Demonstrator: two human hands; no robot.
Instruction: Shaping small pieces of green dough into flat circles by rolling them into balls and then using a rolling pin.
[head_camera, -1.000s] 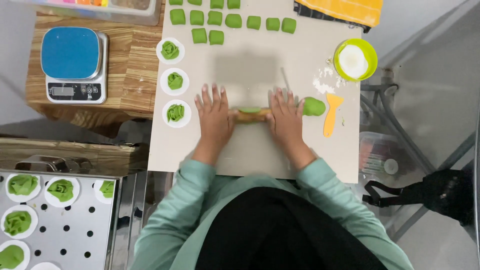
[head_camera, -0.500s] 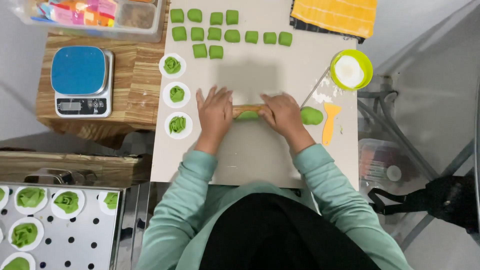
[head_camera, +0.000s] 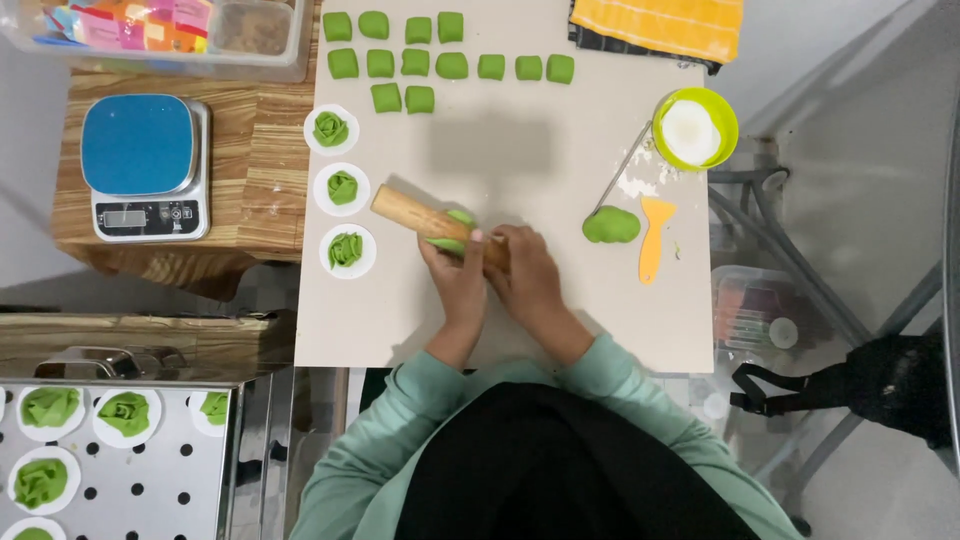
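Observation:
A wooden rolling pin lies slanted on the beige work mat, with a thin piece of green dough wrapped about its middle. My left hand grips the pin from below, thumb on the dough. My right hand holds the pin's right end, which it covers. A lump of green dough rests to the right, beside an orange scraper.
Several green dough cubes line the mat's far end. Three shaped green pieces on white discs sit at left. A green bowl of flour, a blue scale, an orange cloth and a perforated tray surround the mat.
The rolling pin has turned from level to slanted, with its left end now bare. Both hands have come together on its right part, and the dough is wrapped around it.

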